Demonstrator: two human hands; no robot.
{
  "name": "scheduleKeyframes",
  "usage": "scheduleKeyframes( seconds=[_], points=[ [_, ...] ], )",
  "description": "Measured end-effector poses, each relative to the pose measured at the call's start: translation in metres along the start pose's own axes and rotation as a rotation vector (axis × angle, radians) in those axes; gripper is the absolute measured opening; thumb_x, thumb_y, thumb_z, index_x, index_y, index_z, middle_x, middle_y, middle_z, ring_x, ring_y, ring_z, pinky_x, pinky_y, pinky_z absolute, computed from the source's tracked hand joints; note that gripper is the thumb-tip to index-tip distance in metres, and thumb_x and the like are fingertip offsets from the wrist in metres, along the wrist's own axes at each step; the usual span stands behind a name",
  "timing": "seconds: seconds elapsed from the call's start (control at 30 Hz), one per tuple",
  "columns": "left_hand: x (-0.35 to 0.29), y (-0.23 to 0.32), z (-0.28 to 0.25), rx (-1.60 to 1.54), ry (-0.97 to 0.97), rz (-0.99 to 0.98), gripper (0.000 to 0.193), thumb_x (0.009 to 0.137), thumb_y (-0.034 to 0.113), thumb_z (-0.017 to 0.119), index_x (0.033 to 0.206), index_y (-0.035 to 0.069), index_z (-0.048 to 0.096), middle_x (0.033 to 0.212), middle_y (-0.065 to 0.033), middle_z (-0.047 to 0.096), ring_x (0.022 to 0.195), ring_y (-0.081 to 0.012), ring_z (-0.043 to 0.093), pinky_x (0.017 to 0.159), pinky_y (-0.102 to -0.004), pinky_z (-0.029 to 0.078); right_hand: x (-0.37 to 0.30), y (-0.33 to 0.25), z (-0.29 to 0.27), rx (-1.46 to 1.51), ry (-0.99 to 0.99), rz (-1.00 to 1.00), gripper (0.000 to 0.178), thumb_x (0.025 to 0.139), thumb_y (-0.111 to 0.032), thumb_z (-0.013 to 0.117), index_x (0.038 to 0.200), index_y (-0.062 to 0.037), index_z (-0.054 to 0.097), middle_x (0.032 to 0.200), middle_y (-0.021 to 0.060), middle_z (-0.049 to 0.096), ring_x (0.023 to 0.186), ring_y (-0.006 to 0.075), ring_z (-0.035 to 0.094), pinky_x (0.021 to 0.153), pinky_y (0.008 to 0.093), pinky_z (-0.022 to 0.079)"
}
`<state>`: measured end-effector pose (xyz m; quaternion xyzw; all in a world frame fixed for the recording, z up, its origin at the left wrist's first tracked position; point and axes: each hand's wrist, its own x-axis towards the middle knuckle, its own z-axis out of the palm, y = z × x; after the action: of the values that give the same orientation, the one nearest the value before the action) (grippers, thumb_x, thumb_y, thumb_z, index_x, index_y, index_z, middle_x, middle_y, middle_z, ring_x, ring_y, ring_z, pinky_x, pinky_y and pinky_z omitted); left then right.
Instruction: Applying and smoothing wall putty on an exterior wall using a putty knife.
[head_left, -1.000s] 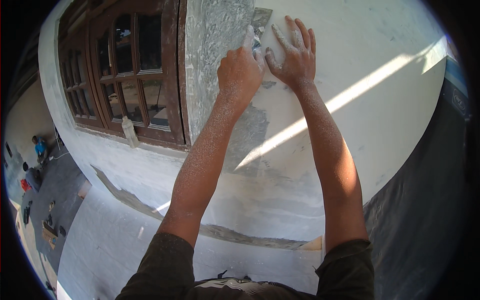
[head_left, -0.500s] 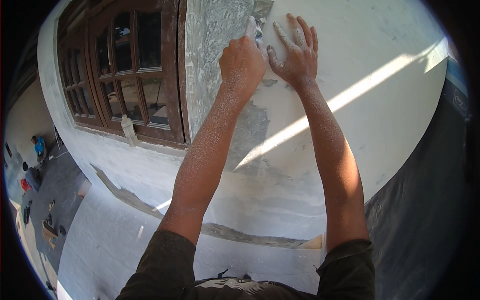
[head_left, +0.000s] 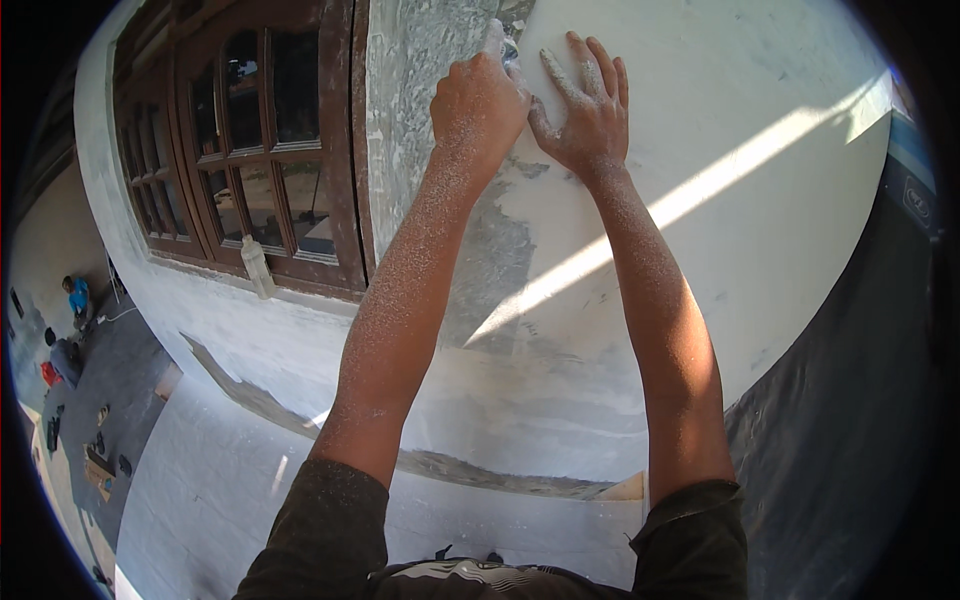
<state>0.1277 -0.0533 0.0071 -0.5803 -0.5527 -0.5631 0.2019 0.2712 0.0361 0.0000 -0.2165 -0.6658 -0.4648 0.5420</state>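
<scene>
At the top middle of the frame, our left hand (head_left: 473, 108) is curled round a scraper (head_left: 510, 47). Our right hand (head_left: 587, 115), fingers spread, holds nothing and seems to rest on the wall (head_left: 730, 110). We look to be scraping; the next stroke needs a firm grip.
</scene>
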Motion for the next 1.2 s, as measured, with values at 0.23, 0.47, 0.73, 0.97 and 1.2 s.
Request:
scheduleKeyframes(
  seconds=[0.23, 0.47, 0.73, 0.97, 1.2],
  points=[
    [-0.030, -0.007, 0.009, -0.032, 0.018, -0.015, 0.056, 0.097, 0.028, 0.058, 0.150, 0.013, 0.050, 0.106, -0.0285, 0.072, 0.101, -0.0461, 0.070, 0.090, -0.0552, 0.055, -0.002, 0.000, -0.001, 0.002, -0.009, -0.001, 0.055, 0.080, -0.039, 0.072, 0.131, -0.0175, 0.069, 0.156, 0.0090, 0.045, 0.150, 0.0296, 0.032, 0.127, 0.0504, 0.015],
    [-0.019, -0.003, 0.005, 0.004, 0.021, -0.008, 0.057, 0.096, 0.027, 0.059, 0.150, 0.013, 0.050, 0.106, -0.0285, 0.071, 0.102, -0.0458, 0.069, 0.091, -0.0550, 0.055, -0.002, 0.001, 0.002, -0.006, -0.006, -0.008, 0.055, 0.080, -0.039, 0.072, 0.131, -0.0169, 0.069, 0.157, 0.0091, 0.045, 0.150, 0.0296, 0.032, 0.127, 0.0507, 0.016],
    [-0.011, 0.000, 0.002, 0.069, -0.005, 0.045, 0.064, 0.096, 0.026, 0.063, 0.154, 0.009, 0.042, 0.099, -0.0264, 0.072, 0.093, -0.0438, 0.072, 0.081, -0.0527, 0.060, -0.001, -0.003, -0.001, 0.019, -0.032, 0.022, 0.056, 0.083, -0.035, 0.072, 0.136, -0.0186, 0.066, 0.158, 0.0086, 0.044, 0.151, 0.0291, 0.031, 0.126, 0.0493, 0.016],
    [-0.040, -0.002, 0.010, -0.021, -0.079, -0.097, 0.056, 0.095, 0.024, 0.059, 0.149, 0.014, 0.051, 0.108, -0.0291, 0.071, 0.103, -0.0466, 0.068, 0.092, -0.0552, 0.055, -0.002, 0.001, -0.003, 0.017, -0.028, 0.022, 0.055, 0.084, -0.034, 0.071, 0.136, -0.0187, 0.066, 0.159, 0.0083, 0.043, 0.151, 0.0287, 0.031, 0.126, 0.0492, 0.016],
    [-0.002, -0.001, 0.002, -0.018, 0.037, 0.003, 0.056, 0.095, 0.026, 0.060, 0.149, 0.014, 0.051, 0.106, -0.0284, 0.071, 0.102, -0.0462, 0.069, 0.092, -0.0552, 0.054, -0.001, -0.002, 0.000, 0.012, -0.013, 0.012, 0.055, 0.082, -0.036, 0.072, 0.133, -0.0178, 0.068, 0.157, 0.0088, 0.045, 0.150, 0.0294, 0.033, 0.127, 0.0498, 0.017]
  ],
)
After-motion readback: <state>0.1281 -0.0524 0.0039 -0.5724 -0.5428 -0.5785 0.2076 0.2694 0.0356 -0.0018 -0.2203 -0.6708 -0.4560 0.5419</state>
